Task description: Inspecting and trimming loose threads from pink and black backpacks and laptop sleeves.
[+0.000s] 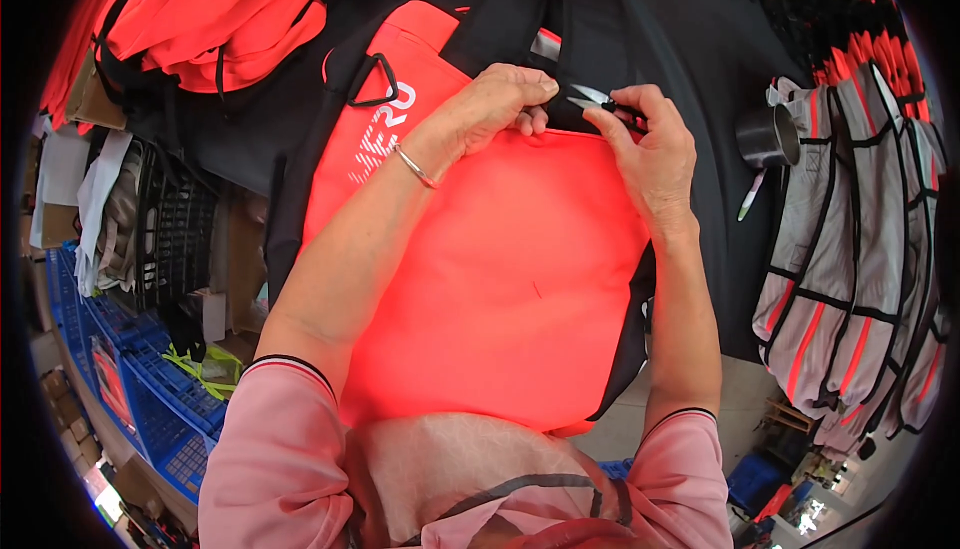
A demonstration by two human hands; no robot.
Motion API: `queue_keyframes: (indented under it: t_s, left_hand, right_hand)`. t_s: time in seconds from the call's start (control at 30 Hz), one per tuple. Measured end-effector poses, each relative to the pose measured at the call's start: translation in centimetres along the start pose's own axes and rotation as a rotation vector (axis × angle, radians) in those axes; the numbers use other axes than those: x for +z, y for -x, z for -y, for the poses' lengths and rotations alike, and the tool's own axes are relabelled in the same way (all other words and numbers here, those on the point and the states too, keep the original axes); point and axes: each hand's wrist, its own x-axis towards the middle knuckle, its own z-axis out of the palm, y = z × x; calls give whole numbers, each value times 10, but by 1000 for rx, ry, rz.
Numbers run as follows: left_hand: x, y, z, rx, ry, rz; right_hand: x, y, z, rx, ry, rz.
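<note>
A bright red-orange bag (500,289) with black straps (592,24) lies across the dark-covered table and reaches my lap. My left hand (500,109) is closed at its upper edge, thumb and fingers pinching the bag where the black part meets the red. Just to the right, my right hand (655,149) grips a pair of small thread snips (592,98). Their pointed metal blades are apart and aim left toward my left fingertips. Any thread between them is too small to make out. A short dark thread (537,291) lies on the red panel.
More red bags (215,19) are heaped at the far left. Grey bags with black trim (850,239) hang over the right edge, near a metal cup (768,137). A black basket (175,224) and blue crates (150,379) stand at left.
</note>
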Motion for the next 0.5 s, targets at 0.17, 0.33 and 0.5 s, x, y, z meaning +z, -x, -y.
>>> queue_keyframes:
  t_s: [0.17, 0.33, 0.5]
  left_hand:
    - [1, -3, -1, -6, 33, 9]
    - [-1, -2, -2, -17, 49, 25]
    - [0, -2, -3, -25, 56, 10]
  right_hand:
    - [7, -1, -11, -182, 119, -35]
    - [9, -3, -12, -260, 147, -63]
    - [8, -1, -22, 48, -103, 9]
